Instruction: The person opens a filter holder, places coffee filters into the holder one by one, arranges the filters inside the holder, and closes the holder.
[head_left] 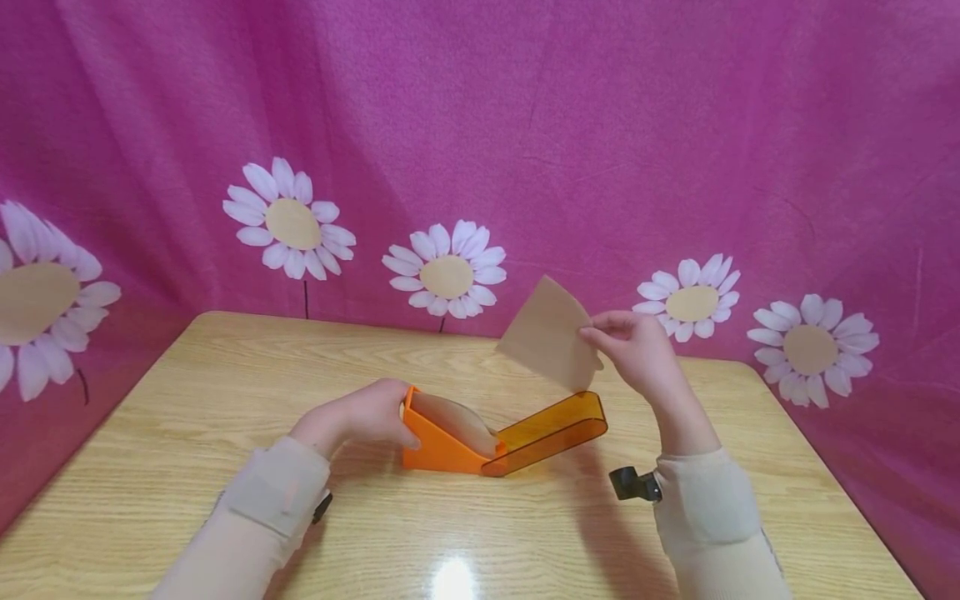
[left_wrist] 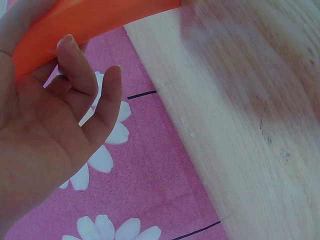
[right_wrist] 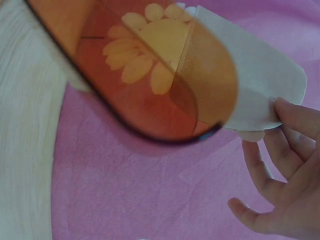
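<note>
An orange filter box (head_left: 442, 446) rests on the table, its see-through amber lid (head_left: 558, 429) swung out to the right. My left hand (head_left: 366, 414) grips the box at its left end, thumb on the near side. Brown paper (head_left: 459, 419) stands inside the box. Above the lid, my right hand (head_left: 636, 348) pinches a brown cone-shaped coffee filter (head_left: 547, 333) by its right edge. The right wrist view shows the crimped seam of the coffee filter (right_wrist: 270, 75) partly through the lid (right_wrist: 150, 100). In the left wrist view some fingers of the left hand (left_wrist: 55, 115) curl below the box (left_wrist: 100, 20).
A light wooden table (head_left: 225, 400) lies under both hands. Behind it hangs a pink cloth (head_left: 480, 125) printed with large white daisies. Each wrist wears a band with a small black mount (head_left: 633, 483), the right one above the table.
</note>
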